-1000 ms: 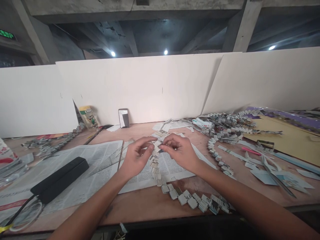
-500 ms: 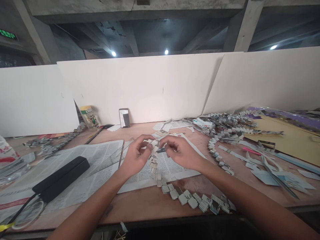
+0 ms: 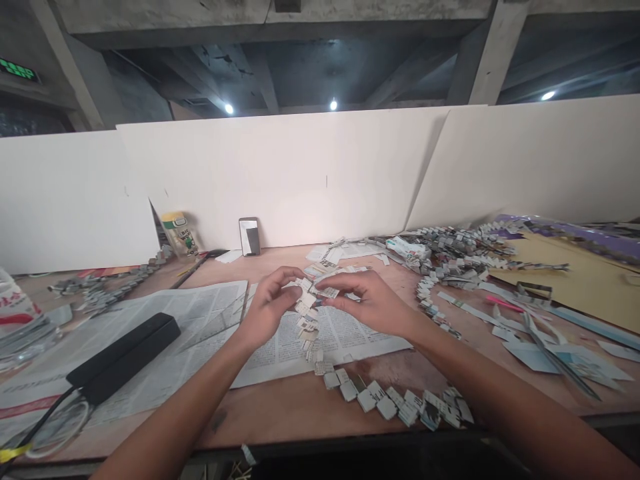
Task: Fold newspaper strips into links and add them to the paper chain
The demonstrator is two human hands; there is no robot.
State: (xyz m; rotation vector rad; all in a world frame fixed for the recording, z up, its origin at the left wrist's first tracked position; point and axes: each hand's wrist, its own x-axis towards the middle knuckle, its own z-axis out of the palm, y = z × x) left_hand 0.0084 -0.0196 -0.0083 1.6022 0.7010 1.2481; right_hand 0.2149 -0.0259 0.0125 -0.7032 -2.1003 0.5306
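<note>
A zigzag chain of folded newspaper pieces point(image 3: 371, 396) runs from between my hands down over the sheet and along the table's front edge to the right. My left hand point(image 3: 271, 304) pinches the chain's upper end between thumb and fingers. On the other side, my right hand point(image 3: 371, 302) has its thumb and fingers closed on a small folded paper piece point(image 3: 327, 292), which touches or nearly touches the chain's end. Below both hands lies a newspaper sheet point(image 3: 363, 330).
A black oblong case point(image 3: 123, 357) rests on newspaper at left, beside a clear ruler point(image 3: 213, 325). Scissors point(image 3: 557, 357) and paper scraps lie at right, with a heap of paper chains point(image 3: 450, 250) behind. A phone point(image 3: 249, 237) leans on the white panel point(image 3: 285, 180).
My right hand has turned flatter, and a paper piece now shows in its fingers against the chain's end. My left hand has shifted slightly left with the chain.
</note>
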